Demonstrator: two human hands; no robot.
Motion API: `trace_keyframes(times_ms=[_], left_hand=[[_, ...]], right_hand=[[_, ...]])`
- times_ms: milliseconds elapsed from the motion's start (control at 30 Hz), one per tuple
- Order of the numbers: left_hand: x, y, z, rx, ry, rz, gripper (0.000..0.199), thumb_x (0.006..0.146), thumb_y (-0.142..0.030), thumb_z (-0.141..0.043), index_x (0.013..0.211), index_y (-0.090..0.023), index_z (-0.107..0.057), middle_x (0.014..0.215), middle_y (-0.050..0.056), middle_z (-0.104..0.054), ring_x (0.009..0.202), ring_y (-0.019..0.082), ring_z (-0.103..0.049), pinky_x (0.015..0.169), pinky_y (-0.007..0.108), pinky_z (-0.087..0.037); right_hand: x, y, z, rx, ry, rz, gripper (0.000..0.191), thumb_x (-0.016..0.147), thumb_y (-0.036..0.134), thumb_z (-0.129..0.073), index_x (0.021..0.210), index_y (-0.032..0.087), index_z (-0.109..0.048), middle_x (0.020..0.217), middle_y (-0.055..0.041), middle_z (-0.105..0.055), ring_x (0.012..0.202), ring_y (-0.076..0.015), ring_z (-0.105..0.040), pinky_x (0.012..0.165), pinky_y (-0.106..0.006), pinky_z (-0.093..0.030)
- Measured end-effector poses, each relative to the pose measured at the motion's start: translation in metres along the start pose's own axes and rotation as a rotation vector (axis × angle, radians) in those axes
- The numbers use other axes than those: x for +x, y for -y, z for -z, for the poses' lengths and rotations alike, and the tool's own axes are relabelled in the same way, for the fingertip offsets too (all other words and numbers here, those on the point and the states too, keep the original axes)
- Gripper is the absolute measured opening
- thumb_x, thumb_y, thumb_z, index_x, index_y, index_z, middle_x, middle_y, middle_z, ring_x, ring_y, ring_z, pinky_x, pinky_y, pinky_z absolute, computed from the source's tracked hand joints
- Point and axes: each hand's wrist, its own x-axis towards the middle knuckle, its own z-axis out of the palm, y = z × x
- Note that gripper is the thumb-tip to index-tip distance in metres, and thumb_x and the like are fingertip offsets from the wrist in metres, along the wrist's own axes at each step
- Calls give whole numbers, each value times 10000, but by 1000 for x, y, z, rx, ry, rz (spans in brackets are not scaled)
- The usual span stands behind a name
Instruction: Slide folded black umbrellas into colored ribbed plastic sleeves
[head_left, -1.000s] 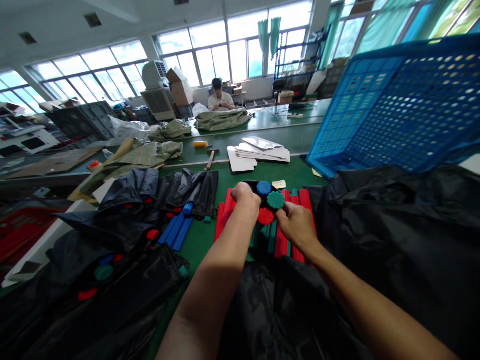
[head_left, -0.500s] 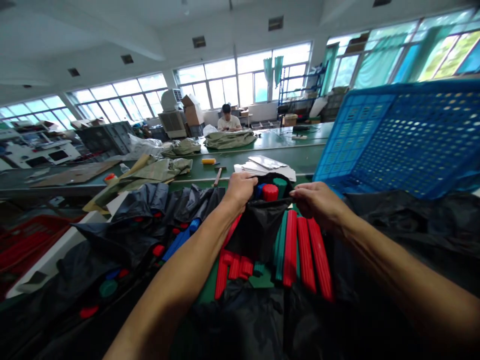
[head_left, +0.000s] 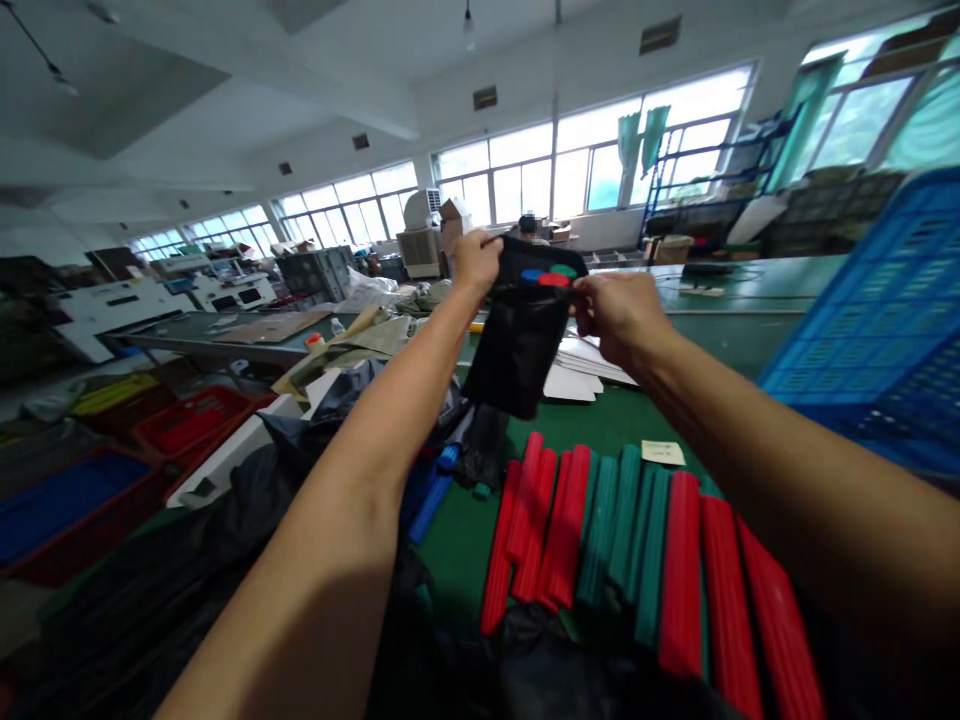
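Note:
A black cloth bag (head_left: 517, 350) hangs in the air between my hands, above the green tabletop (head_left: 465, 580). My left hand (head_left: 478, 262) pinches its rim at the upper left; my right hand (head_left: 619, 312) grips the rim at the right. Inside the mouth show the round ends of a blue, a red (head_left: 553, 281) and a green piece; their lengths are hidden by the cloth. Below lie long ribbed red sticks (head_left: 574, 525) and green sticks (head_left: 619, 520), side by side. Some blue sticks (head_left: 431, 500) lie to the left, next to dark bags.
A tilted blue plastic crate (head_left: 847, 320) stands at the right. White sheets (head_left: 574, 380) lie behind the bag, a small paper note (head_left: 663, 453) beside the sticks. Red bins (head_left: 195, 420) are at the left. A person (head_left: 529, 228) is partly hidden behind the bag.
Both hands have raised the bag off the sticks, and its contents have sunk lower in its mouth. The view has turned left, showing more of the red and green sticks.

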Motion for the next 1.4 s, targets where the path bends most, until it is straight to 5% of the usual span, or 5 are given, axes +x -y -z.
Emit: trace_keyframes(times_ms=[233,467,667,933,1400], left_hand=[[-69,130,94,564,153,136,90,717,-131,-601,637,-162,-573,654,10,-572,793,189,-590,842,345,-445],[-243,242,137,755,198,530,29,783,-149,-564,762,-133,-577,785,69,-585,945,279,-587,912,482,-423],[-316,196,128,820,323,444,359,816,-210,-578,1163,-142,-519,1136,122,-506,1136,262,-486,1007,394,-373],[-467,105,96,874,1035,400,385,813,-476,-578,1081,-200,-597,1047,86,-574,998,232,-545,848,329,-431],[-453,84,-30,874,864,317,956,636,-593,-709,1426,-248,-296,1425,192,-338,1209,363,-425,950,476,-382]], right_hand=[[-77,-92,-16,-194,400,-333,116,709,209,-503,619,154,-551,440,29,-518,352,-96,-464,364,-205,-351],[-237,-182,107,-534,712,-555,224,797,339,-476,653,179,-538,540,37,-507,483,-109,-486,465,-217,-372],[-357,-187,204,-726,577,-696,284,851,411,-434,739,195,-579,641,-4,-573,575,-161,-542,559,-275,-426],[-370,-180,206,-778,505,-622,277,874,411,-393,784,205,-554,644,-4,-587,595,-183,-584,599,-299,-442],[-286,-219,139,-1491,89,-415,772,779,475,-616,1380,88,-322,1213,-249,-493,1092,-368,-518,851,-436,-418]])
